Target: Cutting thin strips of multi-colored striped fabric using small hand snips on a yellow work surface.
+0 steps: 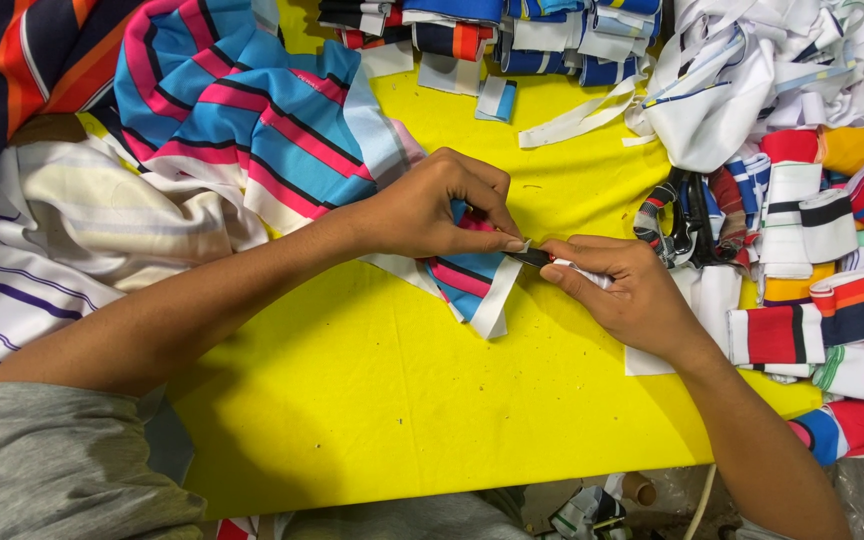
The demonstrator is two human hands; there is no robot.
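Left hand (432, 212) is pinching the striped cloth (252, 120) corner at center of the yellow table (372, 400). Right hand (624, 292), at three o'clock, is pinching a white strip (592, 277).

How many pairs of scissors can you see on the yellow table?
1: the scissors lie right of the right hand, against the folded striped cuffs. More may be hidden under the fabric piles.

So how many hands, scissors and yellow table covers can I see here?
Hands: 2, the left hand and right hand, both pinching the blue and pink striped cloth
Scissors: 1
Yellow table cover: 1
Total: 4
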